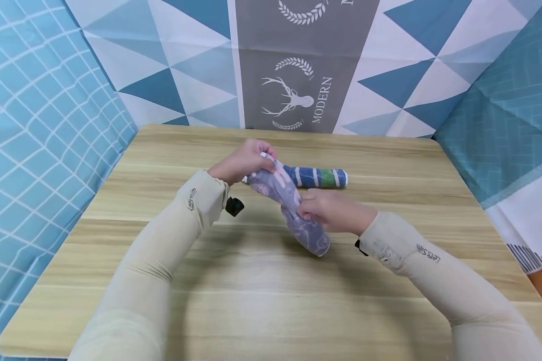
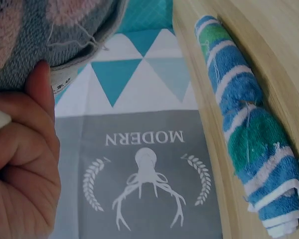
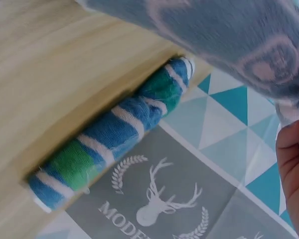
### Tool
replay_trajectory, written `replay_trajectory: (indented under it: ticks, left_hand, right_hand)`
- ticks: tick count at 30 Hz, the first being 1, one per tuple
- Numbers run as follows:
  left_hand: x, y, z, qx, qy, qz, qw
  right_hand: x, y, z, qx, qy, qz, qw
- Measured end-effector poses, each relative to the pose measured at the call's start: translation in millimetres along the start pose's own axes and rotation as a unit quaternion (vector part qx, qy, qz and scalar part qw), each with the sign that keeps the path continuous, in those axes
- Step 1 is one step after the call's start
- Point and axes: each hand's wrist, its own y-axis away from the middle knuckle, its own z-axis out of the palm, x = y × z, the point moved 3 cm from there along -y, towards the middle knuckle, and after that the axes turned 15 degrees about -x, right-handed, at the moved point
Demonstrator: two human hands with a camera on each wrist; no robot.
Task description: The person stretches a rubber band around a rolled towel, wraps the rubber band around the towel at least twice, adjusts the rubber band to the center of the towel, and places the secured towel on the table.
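Observation:
A small grey-purple terry towel (image 1: 308,234) with pink patches hangs slantwise between both hands above the table. My left hand (image 1: 244,161) pinches its upper end, thumb against the fabric; beside that thumb a white label (image 2: 62,82) shows in the left wrist view. Lower down, my right hand (image 1: 334,210) grips the towel's side with curled fingers, and the free end droops below it. Just behind lies a rolled towel (image 1: 327,178) with blue, green and white stripes, partly covered by the held one in the head view. Neither hand touches this roll.
The wooden table (image 1: 253,301) spreads under both arms. A patterned cloth backdrop (image 1: 198,50) with blue triangles and a grey deer panel stands at its far edge. On the left hangs a blue tiled-pattern sheet (image 1: 36,125). Another teal sheet (image 1: 515,110) borders the right side.

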Motion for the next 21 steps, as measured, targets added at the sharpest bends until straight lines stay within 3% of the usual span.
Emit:
replay_trajectory:
  ticks: [6,8,10,12,16,19,21]
  left_hand:
    - [-10.1,-0.3,-6.6,0.021,0.055,-0.024,0.998]
    - [-11.6,-1.4,-7.0,0.026,0.078,-0.027,0.9962]
    - [-12.1,-1.5,-8.0,0.04,0.112,-0.035,0.9923]
    - [-11.4,-1.1,-10.1,0.059,0.152,-0.037,0.9859]
    - [-5.6,2.8,-16.3,0.088,0.218,-0.025,0.9716]
    - [3.0,7.4,-20.1,0.101,0.232,-0.009,0.9675]
    - [10.5,12.0,-22.5,0.114,0.198,0.001,0.9736]
  right_hand:
    - [0.7,3.6,7.0,0.004,0.041,-0.002,0.9991]
    - [4.5,1.5,7.5,0.017,0.04,0.027,0.9987]
    - [9.5,-1.0,7.8,0.026,0.013,0.087,0.9958]
    - [14.8,-3.8,8.8,0.03,-0.019,0.163,0.9859]
    - [24.1,-9.0,10.7,0.047,-0.07,0.29,0.9534]
    - [29.7,-13.7,7.9,0.09,-0.054,0.326,0.9396]
    - [31.4,-14.2,3.9,0.122,-0.044,0.334,0.9337]
